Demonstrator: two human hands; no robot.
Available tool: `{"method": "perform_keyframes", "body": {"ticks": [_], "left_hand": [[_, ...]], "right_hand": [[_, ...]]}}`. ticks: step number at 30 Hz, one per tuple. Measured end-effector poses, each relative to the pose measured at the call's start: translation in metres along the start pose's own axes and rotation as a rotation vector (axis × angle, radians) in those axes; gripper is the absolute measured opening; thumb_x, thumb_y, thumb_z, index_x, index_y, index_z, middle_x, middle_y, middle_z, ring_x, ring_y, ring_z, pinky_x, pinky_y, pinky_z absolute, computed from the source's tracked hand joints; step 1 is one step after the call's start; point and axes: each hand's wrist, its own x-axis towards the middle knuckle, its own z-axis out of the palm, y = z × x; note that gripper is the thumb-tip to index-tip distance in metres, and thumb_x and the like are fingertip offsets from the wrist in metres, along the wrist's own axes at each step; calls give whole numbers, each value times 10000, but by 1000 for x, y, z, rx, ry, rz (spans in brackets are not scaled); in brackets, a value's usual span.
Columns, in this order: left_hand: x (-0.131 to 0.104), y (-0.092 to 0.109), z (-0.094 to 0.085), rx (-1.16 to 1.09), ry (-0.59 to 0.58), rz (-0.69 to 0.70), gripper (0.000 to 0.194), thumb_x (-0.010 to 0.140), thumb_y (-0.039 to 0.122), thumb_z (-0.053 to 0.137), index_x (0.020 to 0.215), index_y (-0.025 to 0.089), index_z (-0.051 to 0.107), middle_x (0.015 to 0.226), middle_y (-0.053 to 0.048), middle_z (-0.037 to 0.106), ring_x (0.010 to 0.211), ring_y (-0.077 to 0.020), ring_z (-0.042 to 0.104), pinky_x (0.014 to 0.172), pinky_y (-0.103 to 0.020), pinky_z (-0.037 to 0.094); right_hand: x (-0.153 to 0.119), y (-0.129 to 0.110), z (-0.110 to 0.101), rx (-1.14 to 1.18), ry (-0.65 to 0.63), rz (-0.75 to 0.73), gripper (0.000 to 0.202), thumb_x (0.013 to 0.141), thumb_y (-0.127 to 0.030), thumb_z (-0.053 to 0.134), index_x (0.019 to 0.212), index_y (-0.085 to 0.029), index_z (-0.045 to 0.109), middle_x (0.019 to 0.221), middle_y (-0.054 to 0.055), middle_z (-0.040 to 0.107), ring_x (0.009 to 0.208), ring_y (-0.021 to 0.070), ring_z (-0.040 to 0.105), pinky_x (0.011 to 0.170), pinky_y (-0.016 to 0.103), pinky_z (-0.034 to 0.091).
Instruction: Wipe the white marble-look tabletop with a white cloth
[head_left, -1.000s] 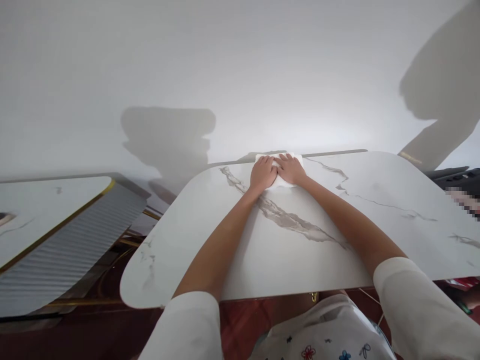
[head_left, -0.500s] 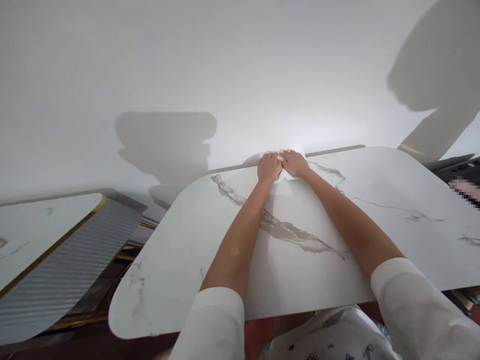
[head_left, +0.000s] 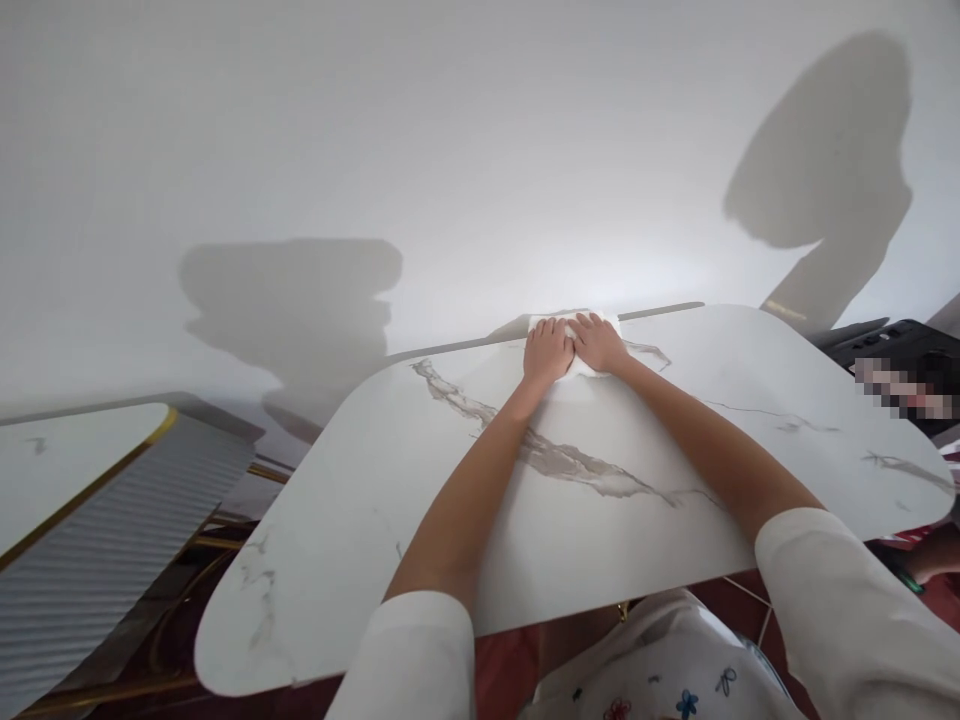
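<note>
My left hand (head_left: 548,350) and my right hand (head_left: 599,343) lie side by side on a white cloth (head_left: 576,372) at the far edge of a white marble-patterned tabletop (head_left: 435,520). Both sets of fingers are stretched out flat over the cloth and point toward the wall. The thumbs nearly meet in the middle. Beneath the palms, much of the cloth is hidden; its edges show behind and between the hands. Both arms reach straight forward across the table.
A pale wall (head_left: 465,150) rises right behind the table. To the left stands another marble-topped piece (head_left: 82,450) with gold trim and a ribbed grey side. A black object (head_left: 900,342) sits at the right, and a person's hand (head_left: 934,555) shows below it.
Both hands have slid slightly right along the far edge with the cloth under them. The camera view has shifted, bringing more of the table's right end into sight.
</note>
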Motion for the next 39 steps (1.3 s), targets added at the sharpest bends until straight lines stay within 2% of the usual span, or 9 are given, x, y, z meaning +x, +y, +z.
{"method": "perform_keyframes", "body": {"ticks": [8, 19, 29, 33, 39], "left_hand": [[-38, -1, -8, -38, 26, 50, 448, 921, 211, 341, 1337, 115, 476, 1412, -133, 494, 1348, -280, 377, 1124, -416, 309], [-110, 10, -40, -57, -23, 13, 488, 908, 234, 354, 1364, 99, 466, 1437, -142, 476, 1375, -312, 362, 1134, -458, 318], [-182, 28, -64, -77, 54, -1, 487, 903, 249, 352, 1355, 120, 479, 1434, -143, 488, 1372, -300, 385, 1130, -483, 339], [-207, 35, -77, -50, 17, -6, 506, 911, 272, 332, 1364, 99, 478, 1448, -152, 476, 1384, -302, 374, 1141, -459, 330], [-241, 47, -90, -25, -18, -62, 544, 883, 281, 358, 1397, 132, 453, 1476, -156, 446, 1403, -313, 348, 1146, -504, 308]], "right_hand": [[-44, -24, -6, -79, -15, -25, 553, 990, -280, 245, 1502, -88, 329, 1572, 145, 306, 1430, 364, 251, 1121, 488, 243], [-112, -67, -21, -96, -36, -78, 549, 988, -267, 286, 1501, -77, 330, 1570, 162, 300, 1425, 370, 260, 1117, 501, 253], [-174, -96, -33, -67, -97, -119, 564, 980, -270, 304, 1510, -78, 315, 1585, 165, 260, 1449, 362, 223, 1139, 526, 234], [-196, -110, -38, -73, -105, -141, 573, 975, -278, 287, 1508, -68, 321, 1585, 178, 252, 1445, 383, 223, 1135, 549, 241], [-225, -120, -40, -52, -89, -219, 592, 951, -284, 329, 1500, -60, 344, 1567, 190, 289, 1440, 383, 241, 1137, 552, 252]]}}
